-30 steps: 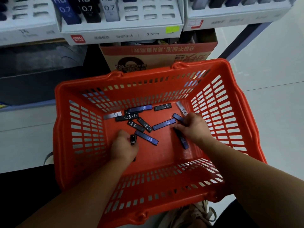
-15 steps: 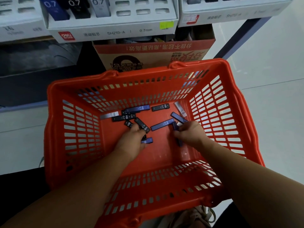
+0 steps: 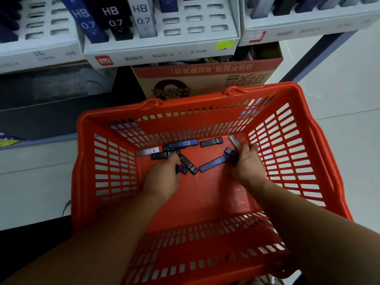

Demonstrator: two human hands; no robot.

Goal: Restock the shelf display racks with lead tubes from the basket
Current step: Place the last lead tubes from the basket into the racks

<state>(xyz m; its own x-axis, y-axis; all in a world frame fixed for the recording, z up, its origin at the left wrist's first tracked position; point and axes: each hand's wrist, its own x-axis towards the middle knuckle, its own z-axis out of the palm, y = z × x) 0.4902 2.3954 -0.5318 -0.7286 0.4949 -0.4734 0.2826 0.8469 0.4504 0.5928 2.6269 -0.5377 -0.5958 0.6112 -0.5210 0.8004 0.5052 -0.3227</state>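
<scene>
Both my hands are down inside the red basket (image 3: 304, 140). Several lead tubes lie on its floor: a blue one (image 3: 213, 163) in the middle, a black one (image 3: 211, 142) and a silver one (image 3: 147, 151) toward the far wall. My left hand (image 3: 162, 177) curls around dark tubes, whose ends stick out beside a black tube (image 3: 189, 164). My right hand (image 3: 247, 161) grips blue tubes while its fingertips reach a silver tube (image 3: 235, 141) at the far right. The white display rack (image 3: 185, 42) above holds three HB 0.7 tubes (image 3: 115, 19).
A cardboard box (image 3: 205, 79) stands behind the basket under the shelf. More racks sit left (image 3: 39, 44) and right (image 3: 304, 21). A dark shelf post (image 3: 314, 58) slants at the right over pale floor (image 3: 349, 112).
My left hand moved up toward the tube cluster, gathering tubes. My right hand shifted up and right to the silver tube. The view tilted up, showing more rack.
</scene>
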